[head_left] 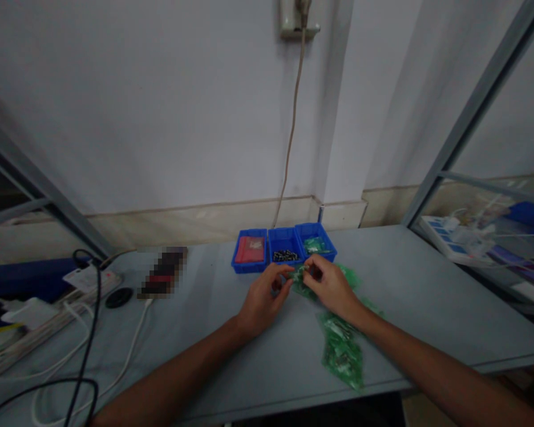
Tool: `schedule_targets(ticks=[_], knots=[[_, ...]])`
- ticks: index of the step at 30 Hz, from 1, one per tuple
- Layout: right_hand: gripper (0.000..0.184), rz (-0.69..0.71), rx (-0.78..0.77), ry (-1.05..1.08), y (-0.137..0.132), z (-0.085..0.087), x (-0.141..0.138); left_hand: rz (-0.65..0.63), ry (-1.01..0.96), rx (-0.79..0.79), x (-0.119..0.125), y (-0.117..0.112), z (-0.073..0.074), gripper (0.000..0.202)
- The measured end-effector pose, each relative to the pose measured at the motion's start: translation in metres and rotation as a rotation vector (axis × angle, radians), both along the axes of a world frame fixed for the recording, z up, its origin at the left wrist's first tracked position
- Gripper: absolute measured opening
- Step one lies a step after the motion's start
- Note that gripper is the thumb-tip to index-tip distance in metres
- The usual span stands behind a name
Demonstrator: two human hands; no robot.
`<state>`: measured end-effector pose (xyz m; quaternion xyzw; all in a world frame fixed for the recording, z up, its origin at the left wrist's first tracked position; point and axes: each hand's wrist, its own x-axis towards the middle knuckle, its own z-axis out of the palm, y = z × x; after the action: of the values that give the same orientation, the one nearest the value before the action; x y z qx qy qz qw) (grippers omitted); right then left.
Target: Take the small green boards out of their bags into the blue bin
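My left hand (263, 299) and my right hand (331, 284) meet over the table in front of the blue bins. Fingers of both hands pinch a small green plastic bag (298, 274) between them; its contents are too small to make out. More green plastic bags (343, 353) lie under and beside my right forearm, with small metallic-looking pieces inside. Just behind my hands stand a blue bin (235, 261) with a red packet (249, 250), a middle blue bin (283, 237) with small black and silver parts (285, 255), and a right blue bin (310, 230) with green bags (315, 245).
To the left lie a pixelated phone-like object (164, 273), a black round disc (118, 298), a power strip (9, 350) and loose cables (98, 308). A wall (182, 118) rises behind the table (427, 284). Metal frame posts (463, 107) flank it; another power strip (447, 240) sits at right.
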<state>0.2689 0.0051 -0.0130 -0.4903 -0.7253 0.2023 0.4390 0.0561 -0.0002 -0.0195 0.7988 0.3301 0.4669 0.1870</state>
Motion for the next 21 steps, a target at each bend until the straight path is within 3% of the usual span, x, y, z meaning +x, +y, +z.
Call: schedule_targets(ticks=[6, 21], knots=[[0.01, -0.064, 0.075, -0.101, -0.0049, 0.0038, -0.0021, -0.051, 0.066, 0.069, -0.0004, -0.0029, 0.0032, 0.012], [0.01, -0.119, 0.155, -0.19, -0.0078, 0.0027, -0.0033, -0.093, 0.038, 0.133, 0.0, -0.0031, 0.0046, 0.01]])
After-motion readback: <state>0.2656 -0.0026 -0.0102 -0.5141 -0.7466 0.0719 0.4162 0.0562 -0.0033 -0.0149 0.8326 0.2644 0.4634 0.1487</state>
